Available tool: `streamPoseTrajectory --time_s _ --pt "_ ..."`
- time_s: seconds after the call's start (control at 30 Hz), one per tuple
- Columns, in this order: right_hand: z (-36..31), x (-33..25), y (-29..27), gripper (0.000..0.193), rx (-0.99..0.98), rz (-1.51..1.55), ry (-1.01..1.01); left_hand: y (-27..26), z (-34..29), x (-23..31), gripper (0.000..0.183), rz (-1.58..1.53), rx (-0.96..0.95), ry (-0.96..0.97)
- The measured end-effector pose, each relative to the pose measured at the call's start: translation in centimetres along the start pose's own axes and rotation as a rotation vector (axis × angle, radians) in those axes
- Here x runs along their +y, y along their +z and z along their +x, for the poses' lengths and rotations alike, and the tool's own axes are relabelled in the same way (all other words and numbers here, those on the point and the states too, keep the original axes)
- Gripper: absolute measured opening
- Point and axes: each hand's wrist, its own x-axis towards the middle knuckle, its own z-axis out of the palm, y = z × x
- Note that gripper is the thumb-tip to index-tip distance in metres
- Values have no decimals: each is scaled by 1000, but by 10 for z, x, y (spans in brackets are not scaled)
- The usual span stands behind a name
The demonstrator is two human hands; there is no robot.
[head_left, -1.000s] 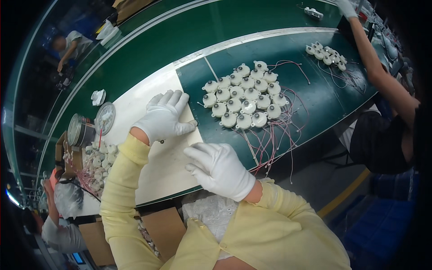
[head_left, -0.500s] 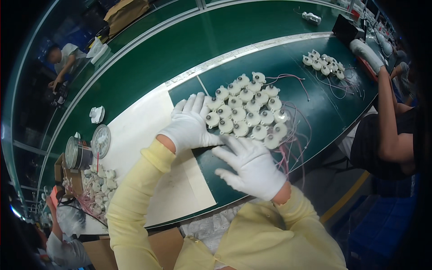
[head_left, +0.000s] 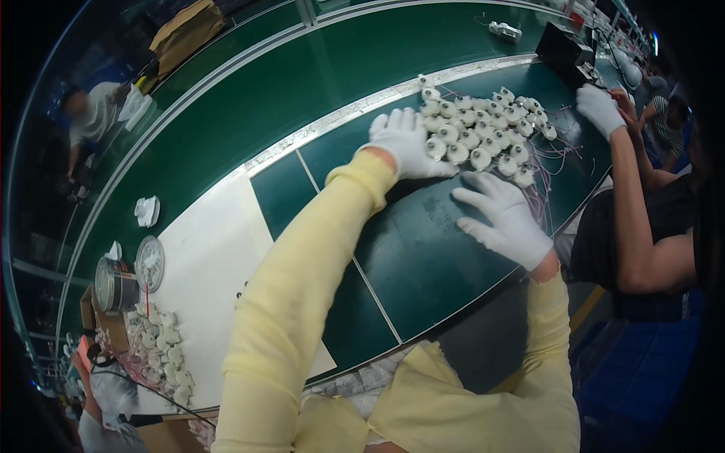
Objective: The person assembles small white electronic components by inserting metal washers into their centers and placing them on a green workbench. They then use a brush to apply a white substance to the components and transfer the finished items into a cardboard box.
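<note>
Many small round white motors (head_left: 479, 136), each with a dark shaft on top, stand packed together on the green table. Pink and white wires trail from their right side. My left hand (head_left: 404, 145), in a white glove, lies flat with fingers stretched along the left edge of the group, its thumb by the nearest motors. Just below the front edge of the group is my right hand (head_left: 506, 220), gloved too, with fingers spread and fingertips close to the motors. Neither hand holds anything.
On the left, a white sheet (head_left: 215, 249) covers the table, beside a heap of more motors (head_left: 162, 351), a metal can (head_left: 115, 287) and a round dish (head_left: 150, 263). A green conveyor (head_left: 325, 72) runs behind. At right, a co-worker's gloved hand (head_left: 600, 112) is near a black box (head_left: 563, 49).
Both my hands have moved right and away from me, and the group of motors has slid with them. It now meets the smaller group that stood apart near the co-worker.
</note>
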Motion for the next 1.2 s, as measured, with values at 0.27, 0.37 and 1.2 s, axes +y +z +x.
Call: streamPoseTrajectory --time_s 0.27,0.37,1.2 --pt "-46 -53 -57 40 149 698 241 -111 -100 13 54 213 -166 -18" --pt "-45 -90 -91 43 432 1091 -85 -169 -221 9 48 89 579 154" --pt "141 -292 -62 61 335 839 -781 -184 -518 -9 58 342 933 39"
